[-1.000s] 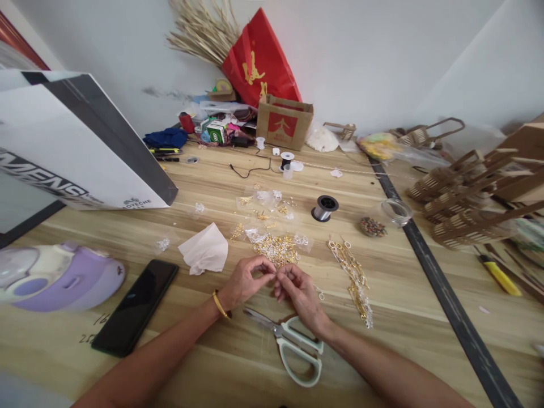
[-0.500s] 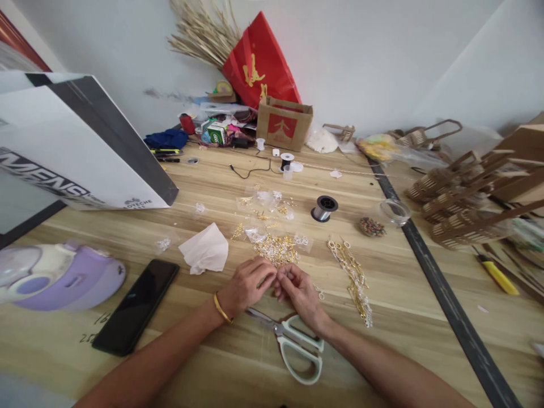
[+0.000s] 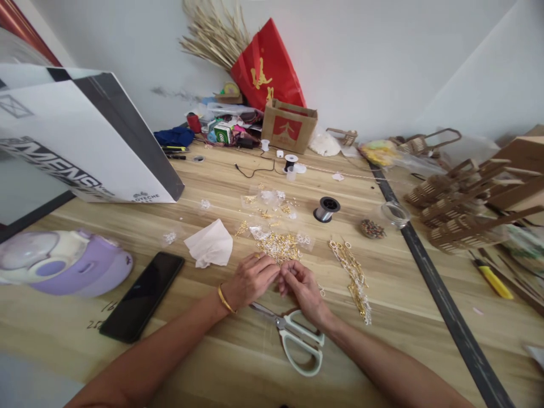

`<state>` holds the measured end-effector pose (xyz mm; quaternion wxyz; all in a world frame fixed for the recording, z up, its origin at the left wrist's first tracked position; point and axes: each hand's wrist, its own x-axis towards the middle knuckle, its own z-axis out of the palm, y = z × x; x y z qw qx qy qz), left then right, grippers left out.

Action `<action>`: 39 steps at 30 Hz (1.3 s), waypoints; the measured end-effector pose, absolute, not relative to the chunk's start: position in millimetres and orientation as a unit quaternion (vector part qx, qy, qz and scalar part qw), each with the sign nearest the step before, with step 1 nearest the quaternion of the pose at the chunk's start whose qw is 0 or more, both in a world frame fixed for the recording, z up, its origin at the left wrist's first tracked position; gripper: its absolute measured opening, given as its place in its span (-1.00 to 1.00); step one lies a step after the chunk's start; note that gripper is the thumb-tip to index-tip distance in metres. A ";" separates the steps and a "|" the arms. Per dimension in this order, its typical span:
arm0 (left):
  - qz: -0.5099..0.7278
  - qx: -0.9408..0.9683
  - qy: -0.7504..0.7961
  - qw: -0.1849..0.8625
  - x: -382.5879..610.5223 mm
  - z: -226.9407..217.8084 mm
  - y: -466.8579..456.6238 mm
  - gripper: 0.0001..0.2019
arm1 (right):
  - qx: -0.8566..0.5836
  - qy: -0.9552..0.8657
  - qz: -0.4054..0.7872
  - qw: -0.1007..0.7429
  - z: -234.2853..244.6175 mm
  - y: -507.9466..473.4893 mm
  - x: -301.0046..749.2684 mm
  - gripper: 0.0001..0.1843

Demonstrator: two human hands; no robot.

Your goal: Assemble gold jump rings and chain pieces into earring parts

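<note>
Left hand [image 3: 251, 279] lower, by bagged findings [image 3: 278, 247]

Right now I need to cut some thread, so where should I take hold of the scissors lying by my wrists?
Take the scissors by the pale green handle loops, coming from the near table edge with the right hand. The loops lie flat and face you, just beside that wrist, while the closed blades point away and left, toward the left hand.

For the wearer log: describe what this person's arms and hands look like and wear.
Both forearms are bare, with no sleeves in view. The left hand and right hand wear no gloves. A thin gold bangle circles the left wrist. No watch shows on the right wrist.
</note>
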<state>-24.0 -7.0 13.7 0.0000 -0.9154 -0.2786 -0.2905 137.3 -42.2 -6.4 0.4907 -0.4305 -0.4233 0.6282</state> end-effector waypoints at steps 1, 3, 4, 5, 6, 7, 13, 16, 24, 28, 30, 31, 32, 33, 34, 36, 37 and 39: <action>-0.290 -0.916 -0.279 -0.005 -24.0 14.3 -6.9 -0.84 | -0.429 -0.423 0.629 0.491 -6.7 -42.3 137.3 -0.65; -0.290 -0.913 -0.286 -0.036 -23.9 14.4 -6.5 -0.83 | -0.428 -0.424 0.629 0.492 -6.7 -42.7 137.1 -0.66; -0.295 -0.907 -0.293 -0.063 -23.6 13.8 -6.1 -0.83 | -0.429 -0.424 0.628 0.492 -6.3 -43.0 137.1 -0.66; -0.303 -0.899 -0.302 -0.096 -23.1 13.0 -5.7 -0.84 | -0.430 -0.425 0.627 0.491 -5.8 -43.4 137.1 -0.67; -0.317 -0.887 -0.309 -0.134 -22.4 12.1 -5.4 -0.85 | -0.432 -0.425 0.626 0.491 -5.3 -43.8 137.2 -0.67; -0.331 -0.871 -0.319 -0.174 -21.5 11.3 -5.1 -0.86 | -0.434 -0.424 0.626 0.490 -4.8 -44.2 137.3 -0.67; -0.361 -0.739 -0.406 -0.398 -15.4 13.2 -1.4 -0.92 | -0.436 -0.420 0.625 0.493 -2.7 -44.4 137.1 -0.67; -0.340 -0.676 -0.438 -0.486 -15.2 12.8 3.6 -0.92 | -0.438 -0.419 0.622 0.496 -2.2 -43.6 137.3 -0.66; -0.318 -0.584 -0.451 -0.596 -16.9 9.7 11.3 -0.90 | -0.439 -0.419 0.621 0.496 -2.6 -42.1 137.7 -0.65; -0.307 -0.588 -0.444 -0.602 -17.0 12.2 10.5 -0.89 | -0.443 -0.416 0.622 0.494 -1.3 -41.6 137.4 -0.65; -0.305 -0.590 -0.445 -0.601 -16.8 12.5 10.2 -0.89 | -0.442 -0.416 0.622 0.494 -0.4 -41.5 137.3 -0.64; -0.305 -0.590 -0.446 -0.601 -16.7 12.4 10.2 -0.89 | -0.441 -0.416 0.623 0.494 0.1 -41.5 137.3 -0.64; -0.305 -0.589 -0.446 -0.601 -16.5 12.3 10.1 -0.89 | -0.440 -0.415 0.624 0.494 0.4 -41.5 137.2 -0.63; -0.307 -0.587 -0.446 -0.601 -16.3 12.2 10.1 -0.89 | -0.439 -0.415 0.625 0.494 0.7 -41.5 137.2 -0.63; -0.309 -0.586 -0.446 -0.602 -16.2 12.3 10.0 -0.90 | -0.439 -0.414 0.626 0.494 0.9 -41.6 137.1 -0.63; -0.310 -0.582 -0.446 -0.605 -15.9 12.6 9.7 -0.90 | -0.438 -0.414 0.626 0.495 1.1 -41.7 137.0 -0.63; -0.310 -0.581 -0.447 -0.606 -15.9 12.9 9.6 -0.91 | -0.439 -0.415 0.625 0.495 1.1 -41.8 137.0 -0.63; -0.310 -0.577 -0.449 -0.607 -15.9 13.5 9.3 -0.91 | -0.438 -0.418 0.623 0.495 0.8 -41.9 137.0 -0.64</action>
